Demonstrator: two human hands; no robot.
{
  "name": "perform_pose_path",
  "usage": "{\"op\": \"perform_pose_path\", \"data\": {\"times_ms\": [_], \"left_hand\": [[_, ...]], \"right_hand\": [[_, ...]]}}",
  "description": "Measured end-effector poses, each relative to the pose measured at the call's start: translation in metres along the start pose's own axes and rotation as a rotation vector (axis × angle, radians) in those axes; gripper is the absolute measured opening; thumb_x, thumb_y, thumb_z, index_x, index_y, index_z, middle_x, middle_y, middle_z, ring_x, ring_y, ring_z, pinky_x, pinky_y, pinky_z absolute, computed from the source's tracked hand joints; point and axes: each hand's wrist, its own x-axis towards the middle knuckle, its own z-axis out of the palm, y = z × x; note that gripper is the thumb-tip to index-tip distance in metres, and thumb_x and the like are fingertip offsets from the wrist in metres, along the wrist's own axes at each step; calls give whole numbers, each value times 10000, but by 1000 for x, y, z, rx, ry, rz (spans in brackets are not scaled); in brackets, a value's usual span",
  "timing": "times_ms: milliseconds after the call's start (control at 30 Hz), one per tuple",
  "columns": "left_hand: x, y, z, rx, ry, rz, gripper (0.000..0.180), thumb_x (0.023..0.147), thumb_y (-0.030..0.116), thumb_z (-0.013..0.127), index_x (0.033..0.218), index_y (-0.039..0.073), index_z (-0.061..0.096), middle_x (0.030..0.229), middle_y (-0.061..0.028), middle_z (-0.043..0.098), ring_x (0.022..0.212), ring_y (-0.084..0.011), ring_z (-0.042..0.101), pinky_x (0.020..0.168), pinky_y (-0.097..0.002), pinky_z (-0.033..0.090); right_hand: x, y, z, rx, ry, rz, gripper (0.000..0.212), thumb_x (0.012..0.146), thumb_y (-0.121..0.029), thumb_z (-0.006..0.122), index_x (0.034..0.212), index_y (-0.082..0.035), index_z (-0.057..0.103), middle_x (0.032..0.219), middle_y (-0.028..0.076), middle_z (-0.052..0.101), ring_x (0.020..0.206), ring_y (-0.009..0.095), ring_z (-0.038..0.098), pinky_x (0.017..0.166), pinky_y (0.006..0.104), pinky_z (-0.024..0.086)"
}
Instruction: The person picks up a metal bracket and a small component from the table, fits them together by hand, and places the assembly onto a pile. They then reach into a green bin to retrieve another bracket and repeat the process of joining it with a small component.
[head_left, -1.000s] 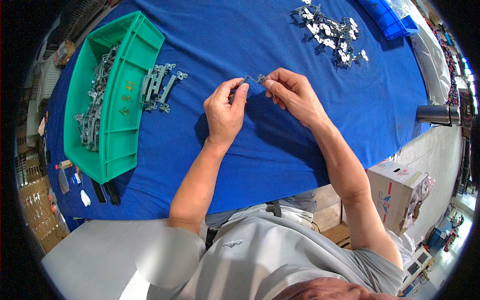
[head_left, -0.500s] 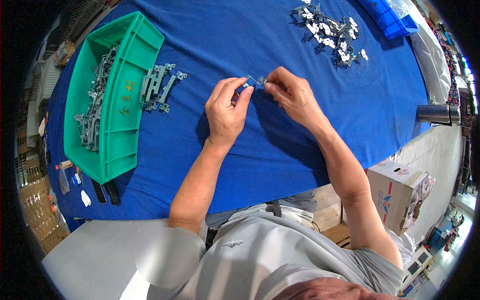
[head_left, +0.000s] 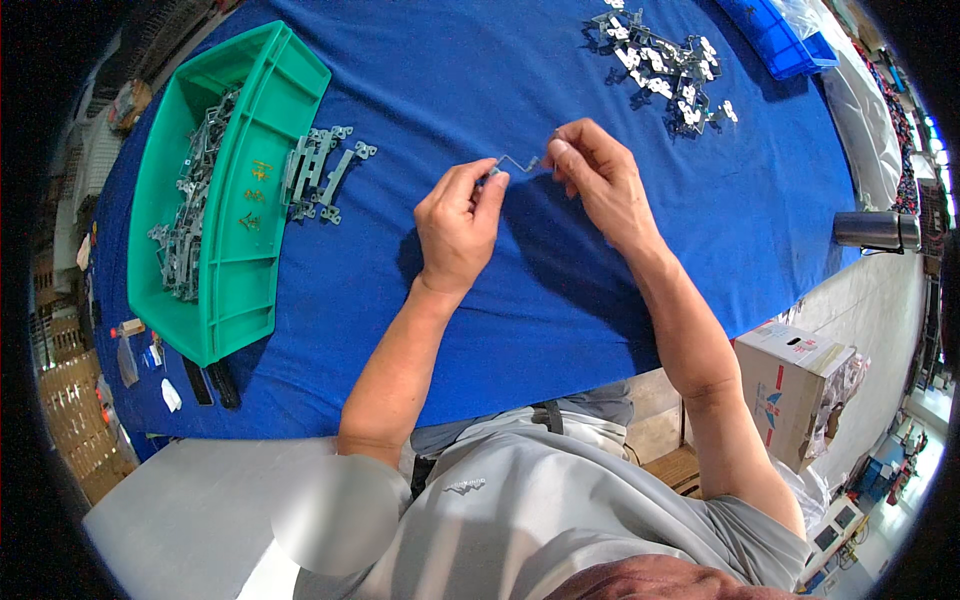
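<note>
My left hand (head_left: pixel 455 228) pinches one end of a small bent metal bracket (head_left: pixel 516 163) between thumb and fingertips, above the blue cloth. The bracket's free end points toward my right hand (head_left: pixel 603 185). That hand is closed, its fingers curled and the thumb pressed against them, just right of the bracket. Whether anything small sits in its fingertips cannot be made out. Left of my hands, several longer metal brackets (head_left: pixel 322 172) lie in a row on the cloth. A loose pile of metal brackets (head_left: pixel 655 62) lies at the far right.
A green plastic bin (head_left: pixel 238 285) holding many metal pieces (head_left: pixel 190 215) stands on the left of the blue-covered table (head_left: pixel 480 350). At the far right is a blue tray (head_left: pixel 800 52). A metal cylinder (head_left: pixel 876 230) is at the right edge, and a white carton (head_left: pixel 785 385) stands below it.
My right hand has drawn slightly right, and its fingertips have come off the bracket's end. My left hand has shifted a little right, still pinching the bracket.
</note>
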Motion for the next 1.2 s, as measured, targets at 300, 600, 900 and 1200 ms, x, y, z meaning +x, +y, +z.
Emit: {"op": "perform_pose_path", "data": {"times_ms": [300,600,900,1200], "left_hand": [[-1,-6,-1,-113,19,-187,169,899,133,693,963,-23,686,801,-141,694,663,-210,664,607,-325,518],[3,3,-3,-26,54,9,171,843,68,732,986,-11,682,898,-124,671,639,-184,627,575,-292,515],[2,-4,-2,64,7,141,182,817,44,750,988,9,696,960,-125,696,793,-206,672,670,-306,533],[1,0,0,14,20,16,154,858,79,729,994,9,707,882,-119,706,738,-174,675,636,-291,534]], "right_hand": [[-5,-12,4,-92,-211,130,213,1003,-240,579,987,-39,648,780,-19,612,656,28,511,538,194,402],[-3,-2,1,-304,-190,45,191,976,-198,621,968,-8,635,758,-9,608,656,46,519,553,223,429],[-4,-2,6,-133,-130,52,196,935,-176,658,978,9,608,725,72,618,619,112,569,553,297,460],[1,6,1,-157,66,-137,192,952,-187,630,1010,-3,630,770,36,611,662,95,534,549,269,442]]}}
